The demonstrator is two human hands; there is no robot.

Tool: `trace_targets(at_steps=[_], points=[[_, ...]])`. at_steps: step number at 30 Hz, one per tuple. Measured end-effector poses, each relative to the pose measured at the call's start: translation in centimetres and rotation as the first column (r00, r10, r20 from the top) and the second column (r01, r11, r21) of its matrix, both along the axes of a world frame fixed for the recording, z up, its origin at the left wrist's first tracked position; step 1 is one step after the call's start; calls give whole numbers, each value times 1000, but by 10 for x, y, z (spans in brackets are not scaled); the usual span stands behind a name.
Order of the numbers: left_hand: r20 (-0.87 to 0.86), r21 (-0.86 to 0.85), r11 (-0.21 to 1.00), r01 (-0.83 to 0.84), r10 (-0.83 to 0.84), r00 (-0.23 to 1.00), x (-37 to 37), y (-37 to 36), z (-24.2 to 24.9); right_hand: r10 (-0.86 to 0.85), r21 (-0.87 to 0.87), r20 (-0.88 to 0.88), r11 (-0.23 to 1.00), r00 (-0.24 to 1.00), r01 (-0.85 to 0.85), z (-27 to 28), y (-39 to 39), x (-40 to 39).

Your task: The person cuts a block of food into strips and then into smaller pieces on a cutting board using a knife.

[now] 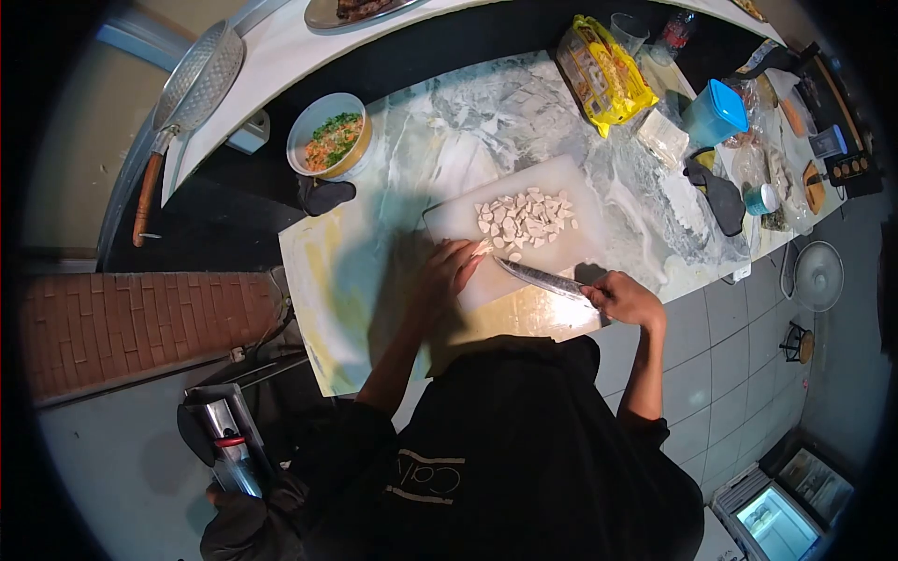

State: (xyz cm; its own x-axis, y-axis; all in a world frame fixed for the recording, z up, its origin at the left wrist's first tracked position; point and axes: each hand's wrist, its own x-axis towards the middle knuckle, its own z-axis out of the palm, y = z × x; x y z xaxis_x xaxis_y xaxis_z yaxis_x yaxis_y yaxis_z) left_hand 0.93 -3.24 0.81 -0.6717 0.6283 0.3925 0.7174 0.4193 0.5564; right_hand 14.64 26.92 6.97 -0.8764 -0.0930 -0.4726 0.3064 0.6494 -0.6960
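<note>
My right hand (625, 299) is wrapped round the handle of a kitchen knife (541, 278), its blade pointing left over the white cutting board (449, 221). At the board's left part, my left hand (453, 266) has its fingers closed on a pale piece of food (483, 248), mostly hidden beneath them. The knife tip is just right of those fingertips. A heap of pale chopped pieces (531, 217) lies on the board beyond both hands, with a few loose bits near the blade.
A bowl of chopped orange and green vegetables (333, 140) stands back left. Toward the back right are a yellow packet (606, 77), a blue-lidded container (716, 112) and a dark cloth (718, 198). A perforated strainer (198, 79) rests on the upper ledge.
</note>
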Motion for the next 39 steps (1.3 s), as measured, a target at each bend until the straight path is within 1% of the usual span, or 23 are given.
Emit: trace_targets(at_steps=[2, 4, 6, 9, 12, 15, 18, 19, 22, 24, 25, 26, 27, 28, 30, 31, 33, 34, 36, 38, 39], points=[[5, 53, 999, 3, -3, 1000, -2, 1, -4, 20, 17, 29, 1000, 999, -21, 1, -3, -2], [0, 52, 999, 3, -3, 1000, -3, 1, -4, 48, 30, 56, 998, 997, -49, -1, -5, -4], [-3, 51, 999, 2, -2, 1000, -2, 1, -6, 51, 65, -1, 997, 999, -51, -6, -8, -5], [8, 99, 995, 1, -2, 1000, -3, 2, -8, 28, 76, -19, 997, 999, -26, -2, -11, -6], [29, 90, 996, -19, 17, 999, -3, 2, -7, 26, 63, -26, 998, 999, -25, 1, -12, -6], [31, 104, 995, -4, 1, 1000, -3, 1, -6, 42, 82, -48, 996, 998, -38, -4, -11, -6], [31, 81, 997, 0, -2, 1000, -4, 1, -8, 43, 76, -30, 996, 999, -41, -5, -10, -6], [33, 104, 995, 1, -5, 999, -6, 0, -12, 43, 76, -29, 996, 999, -41, -5, -11, -5], [52, 143, 990, 6, -14, 999, -6, 0, -14, 26, 71, -54, 997, 998, -22, -3, -11, -4], [68, 160, 987, 10, -21, 998, -6, 1, -14, 11, 70, -119, 998, 993, -3, 0, -12, -3], [117, 165, 986, -3, -16, 993, -5, 1, -14, 11, 70, -119, 998, 993, -2, 3, -12, -3], [167, 170, 985, -17, -12, 986, -4, 1, -15, -36, 79, -123, 996, 992, 46, 9, -11, -2], [167, 170, 985, -17, -12, 986, -3, 1, -14, -82, 87, -127, 992, 989, 93, 14, -12, -1], [198, 151, 988, -32, 2, 980, -2, 0, -13, -81, 87, -126, 992, 989, 93, 17, -14, -1], [229, 133, 990, -45, 13, 973, -1, 1, -13, -147, 144, -139, 975, 979, 166, 22, -18, 0], [232, 141, 989, -49, 15, 973, -1, 1, -12, -148, 145, -138, 975, 979, 168, 20, -21, 1], [234, 149, 987, -53, 17, 972, -1, 3, -11, -170, 158, -286, 962, 943, 221, 7, -29, 3], [242, 153, 986, -60, 21, 970, -1, 3, -11, -169, 158, -286, 962, 943, 220, -1, -33, 2], [250, 157, 985, -67, 26, 968, 0, 1, -10, -147, 193, -354, 955, 924, 226, -12, -44, -1], [229, 185, 979, -84, 40, 973, 1, 0, -11, -169, 201, -336, 948, 927, 246, -10, -58, -4], [229, 185, 979, -84, 40, 973, 2, -1, -11, -161, 212, -297, 950, 941, 229, -14, -65, -7]])
